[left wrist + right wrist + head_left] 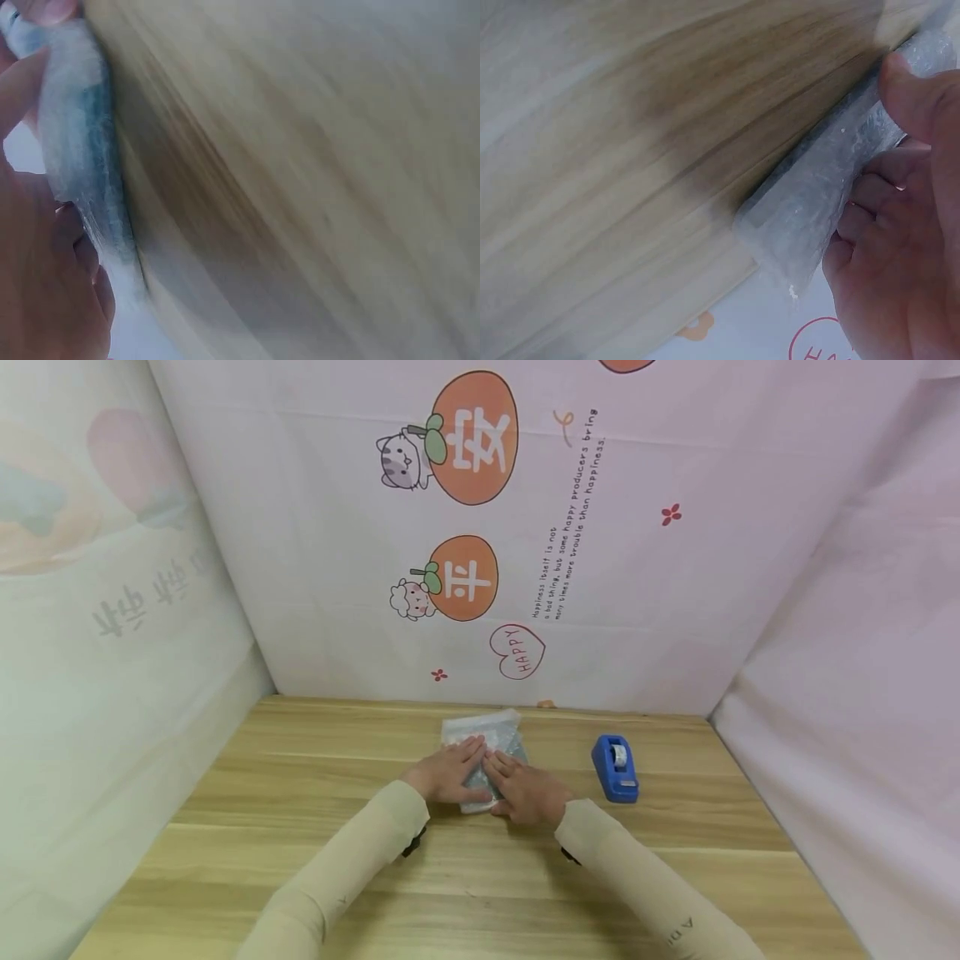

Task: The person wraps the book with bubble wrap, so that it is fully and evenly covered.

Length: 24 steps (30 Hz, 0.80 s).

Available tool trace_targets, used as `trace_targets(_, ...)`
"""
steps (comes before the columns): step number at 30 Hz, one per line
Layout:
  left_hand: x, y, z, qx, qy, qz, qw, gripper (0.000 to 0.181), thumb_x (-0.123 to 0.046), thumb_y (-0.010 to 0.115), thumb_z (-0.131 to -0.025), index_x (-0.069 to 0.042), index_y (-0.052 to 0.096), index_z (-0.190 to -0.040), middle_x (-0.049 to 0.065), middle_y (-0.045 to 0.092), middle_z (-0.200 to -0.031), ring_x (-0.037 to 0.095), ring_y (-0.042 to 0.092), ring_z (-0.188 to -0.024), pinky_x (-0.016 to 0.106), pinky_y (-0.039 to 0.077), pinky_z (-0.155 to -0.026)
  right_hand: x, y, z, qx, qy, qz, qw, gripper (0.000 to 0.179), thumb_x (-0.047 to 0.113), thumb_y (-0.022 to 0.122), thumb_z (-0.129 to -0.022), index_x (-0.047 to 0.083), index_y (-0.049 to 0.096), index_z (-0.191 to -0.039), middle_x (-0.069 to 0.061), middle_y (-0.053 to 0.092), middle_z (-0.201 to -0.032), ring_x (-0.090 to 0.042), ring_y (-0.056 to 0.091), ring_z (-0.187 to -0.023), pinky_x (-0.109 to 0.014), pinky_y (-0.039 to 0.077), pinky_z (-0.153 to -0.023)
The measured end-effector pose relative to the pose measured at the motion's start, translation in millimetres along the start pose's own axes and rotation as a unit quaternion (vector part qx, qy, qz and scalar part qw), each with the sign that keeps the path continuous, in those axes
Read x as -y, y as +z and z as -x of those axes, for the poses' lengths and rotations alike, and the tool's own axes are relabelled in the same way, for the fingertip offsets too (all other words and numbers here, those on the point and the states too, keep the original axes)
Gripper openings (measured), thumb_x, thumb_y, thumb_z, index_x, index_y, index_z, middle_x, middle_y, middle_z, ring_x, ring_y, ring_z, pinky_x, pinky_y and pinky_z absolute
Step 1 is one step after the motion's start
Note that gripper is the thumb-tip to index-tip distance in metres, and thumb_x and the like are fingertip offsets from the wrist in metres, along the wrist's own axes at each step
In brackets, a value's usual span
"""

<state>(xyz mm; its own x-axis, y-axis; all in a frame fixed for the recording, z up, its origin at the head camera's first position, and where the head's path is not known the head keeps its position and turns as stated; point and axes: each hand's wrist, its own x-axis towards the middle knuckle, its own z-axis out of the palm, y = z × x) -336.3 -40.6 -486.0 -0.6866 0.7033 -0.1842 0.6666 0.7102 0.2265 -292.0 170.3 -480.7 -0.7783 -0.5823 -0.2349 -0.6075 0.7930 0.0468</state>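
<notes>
A flat packet wrapped in clear bubble wrap (482, 724) lies on the wooden table, near its back edge. My left hand (448, 774) rests on the packet's left part with fingers stretched out, and my right hand (529, 792) lies over its right part, fingers also extended. The fingertips of both hands come close together at the middle of the packet. Seen from the left wrist, the bubble wrap (79, 142) has a bluish-green tint beneath the plastic. In the right wrist view, the thumb sits on the near side of the wrap (802, 202). What is inside is hidden.
A blue tape dispenser (617, 770) with a roll of tape stands to the right of my right hand. White printed cloth (600, 660) hangs behind the wooden table (315, 827) and along both sides.
</notes>
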Motion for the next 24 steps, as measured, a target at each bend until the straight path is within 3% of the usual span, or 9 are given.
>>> trace_targets(7, -3.8, -0.8, -0.4, 0.003, -0.009, -0.039, 0.9992, 0.095, -0.064, 0.049, -0.104, -0.003, 0.016, -0.169, 0.013, 0.010, -0.179, 0.028, 0.012, -0.167, 0.046, 0.019, -0.136, 5, 0, 1.4, -0.005, 0.009, -0.005, 0.9999, 0.081, 0.045, 0.056, -0.109, 0.004, 0.020, -0.168, -0.014, 0.017, -0.178, -0.030, 0.019, -0.165, -0.044, 0.025, -0.134)
trace_targets(14, -2.6, 0.2, -0.6, -0.002, 0.001, -0.046, 0.9990, 0.096, -0.065, 0.050, -0.104, -0.002, 0.019, -0.168, 0.015, 0.014, -0.179, 0.030, 0.015, -0.167, 0.047, 0.023, -0.135, 8, 4, 9.0, -0.040, 0.001, -0.007, 0.9992, 0.073, 0.038, 0.056, -0.109, 0.003, 0.028, -0.167, -0.015, 0.028, -0.174, -0.032, 0.030, -0.162, -0.047, 0.033, -0.131)
trace_targets(20, -0.9, 1.5, -0.5, -0.009, 0.012, -0.041, 0.9991, 0.096, -0.065, 0.050, -0.104, -0.001, 0.019, -0.168, 0.016, 0.014, -0.178, 0.032, 0.016, -0.166, 0.048, 0.024, -0.134, 10, 4, 22.9, -0.082, -0.019, -0.034, 0.9959, 0.058, 0.029, 0.056, -0.111, 0.000, 0.043, -0.159, -0.019, 0.045, -0.165, -0.035, 0.046, -0.153, -0.049, 0.043, -0.123)
trace_targets(24, -0.9, -0.4, 2.1, -0.010, 0.014, -0.033, 0.9993, 0.095, -0.063, 0.051, -0.104, 0.001, 0.019, -0.168, 0.017, 0.015, -0.178, 0.033, 0.016, -0.166, 0.049, 0.024, -0.135, 8, -2, 31.8, -0.066, -0.042, -0.079, 0.9938, 0.049, 0.023, 0.058, -0.110, 0.003, 0.052, -0.154, -0.017, 0.053, -0.160, -0.033, 0.055, -0.146, -0.050, 0.048, -0.119)
